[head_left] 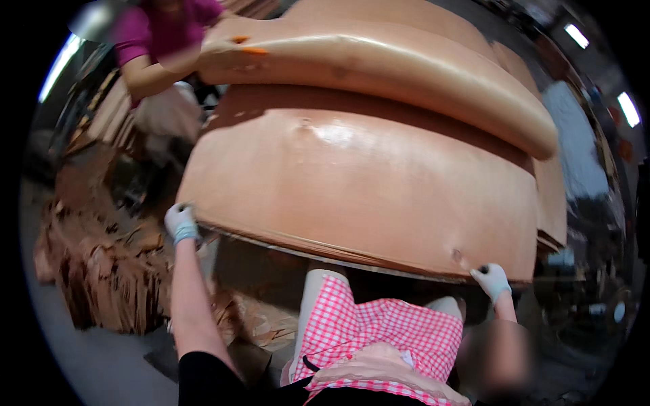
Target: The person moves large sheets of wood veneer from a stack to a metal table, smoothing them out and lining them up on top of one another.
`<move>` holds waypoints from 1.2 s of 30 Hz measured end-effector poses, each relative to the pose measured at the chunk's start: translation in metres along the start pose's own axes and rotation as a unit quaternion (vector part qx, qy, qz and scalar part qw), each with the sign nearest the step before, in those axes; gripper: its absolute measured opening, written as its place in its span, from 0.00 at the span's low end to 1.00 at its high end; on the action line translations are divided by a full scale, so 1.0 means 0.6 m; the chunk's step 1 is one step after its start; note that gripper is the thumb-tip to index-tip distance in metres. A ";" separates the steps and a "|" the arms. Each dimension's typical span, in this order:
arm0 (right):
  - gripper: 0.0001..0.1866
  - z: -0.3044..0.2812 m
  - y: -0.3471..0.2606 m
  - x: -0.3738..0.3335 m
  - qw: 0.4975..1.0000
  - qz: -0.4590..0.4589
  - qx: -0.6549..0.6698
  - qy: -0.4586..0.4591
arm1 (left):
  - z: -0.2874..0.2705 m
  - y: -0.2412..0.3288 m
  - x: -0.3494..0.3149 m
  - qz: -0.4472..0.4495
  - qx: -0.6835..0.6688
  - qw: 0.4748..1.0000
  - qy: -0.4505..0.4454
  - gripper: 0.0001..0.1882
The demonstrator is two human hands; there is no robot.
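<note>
The sheet [379, 189] is pinkish tan with a browner knot [457, 256]. The apron [399, 331] is pink-and-white checked, the sleeve [208, 380] black, the gloves [177, 218] white with pale-blue cuffs [185, 232], the co-worker's shirt [162, 34] magenta.

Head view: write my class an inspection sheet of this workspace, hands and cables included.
Surface: top of a flat brown sheet stack; dark mark near its front right corner.
Job's things: curled sheet over the stack's far part.
Clutter: ragged brown sheets piled lower left; scraps beside them.
Hands: gloved left hand at the near left corner; gloved right hand at the near edge, rightward; grips unclear.
Cables: nothing seen.
Surroundings: co-worker in a purple top at the curled sheet's left end; lit lamps at upper right.
</note>
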State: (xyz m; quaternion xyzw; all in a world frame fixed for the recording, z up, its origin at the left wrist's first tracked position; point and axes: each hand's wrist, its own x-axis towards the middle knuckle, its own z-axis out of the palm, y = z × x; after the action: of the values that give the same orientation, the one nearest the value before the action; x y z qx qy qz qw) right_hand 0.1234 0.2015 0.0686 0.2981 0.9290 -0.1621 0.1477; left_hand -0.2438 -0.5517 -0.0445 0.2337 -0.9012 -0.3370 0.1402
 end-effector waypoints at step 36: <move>0.26 0.033 -0.002 0.039 0.993 0.051 0.050 -0.094 | 0.275 0.549 -0.850 0.535 0.073 0.765 -0.352 0.49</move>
State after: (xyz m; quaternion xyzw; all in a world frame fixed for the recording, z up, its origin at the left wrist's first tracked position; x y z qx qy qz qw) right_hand 0.1079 0.2045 0.0423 0.3360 0.8852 -0.2276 0.2274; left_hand 0.0151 0.0194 0.0078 -0.4114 -0.8881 -0.1995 -0.0463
